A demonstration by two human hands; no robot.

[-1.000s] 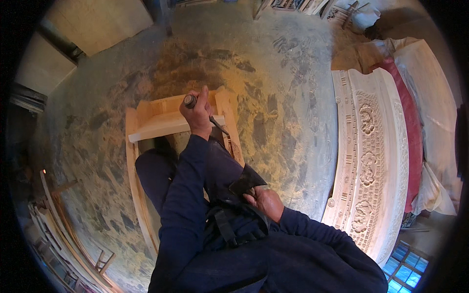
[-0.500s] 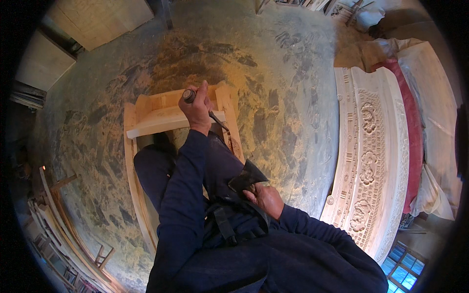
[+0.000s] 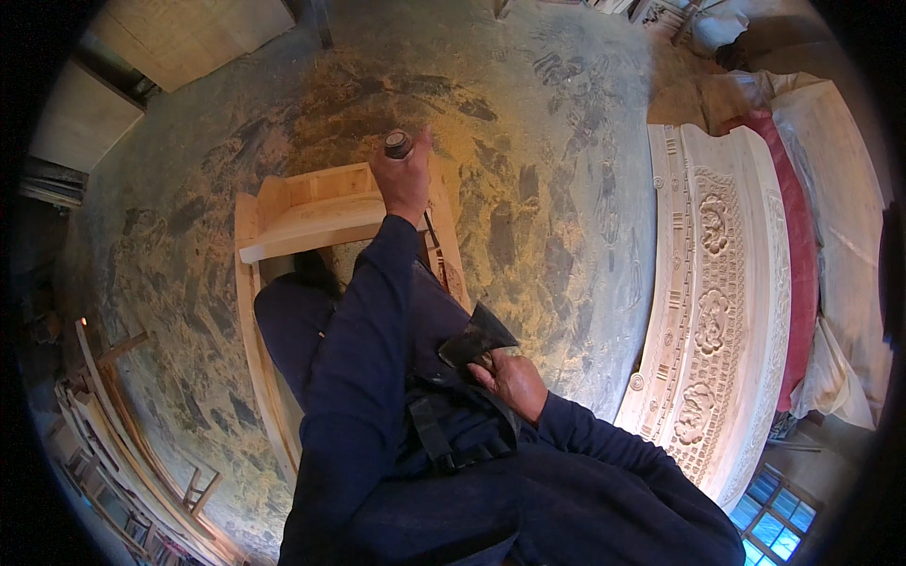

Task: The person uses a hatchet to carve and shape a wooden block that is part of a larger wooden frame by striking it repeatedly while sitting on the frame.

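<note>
My left hand (image 3: 404,184) is closed round the handle of a chisel (image 3: 397,143), which stands nearly upright. Its dark blade slants down to the right rail of a pale wooden frame (image 3: 449,247), beside a dark slot (image 3: 440,268) cut there. Whether the tip touches the wood I cannot tell. In my right hand (image 3: 517,382), low over my thigh, is a hatchet (image 3: 478,337) with a dark, wide head, gripped close below the head. Most of its handle is hidden. My legs lie across the frame.
A long carved wooden panel (image 3: 710,321) stands at the right, with red cloth (image 3: 798,283) and plastic sheeting (image 3: 840,198) behind it. Long wooden strips (image 3: 123,462) lie at the lower left. Boards (image 3: 189,38) lean at the far left. Sawdust covers the floor (image 3: 538,189).
My left hand has moved right and slightly farther away, and the chisel has swung more upright. The hatchet and my right hand have barely moved.
</note>
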